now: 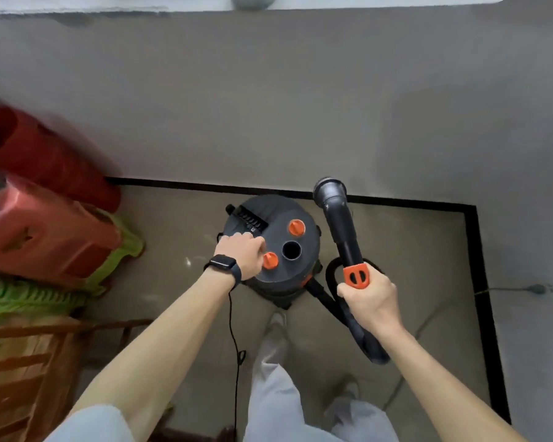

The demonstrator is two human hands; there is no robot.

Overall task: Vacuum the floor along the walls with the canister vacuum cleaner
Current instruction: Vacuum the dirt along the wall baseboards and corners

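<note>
The black canister vacuum (288,269) stands on the floor against the wall, with two orange caps and an open round port on its lid. My left hand (240,252), a dark watch on its wrist, rests on the lid by a small switch. Its fingers are bent under the knuckles and hidden. My right hand (369,299) grips the black hose (366,342) just below an orange collar. The wand (342,224) points up and away, and its round nozzle (329,188) is lifted off the floor near the wall.
A black skirting line (396,202) marks where floor meets wall, turning a corner at the right. Stacked red and green plastic stools (45,237) and a wooden chair (23,371) crowd the left. A power cord (235,352) hangs from my left wrist area, and a plug (537,289) lies at the right.
</note>
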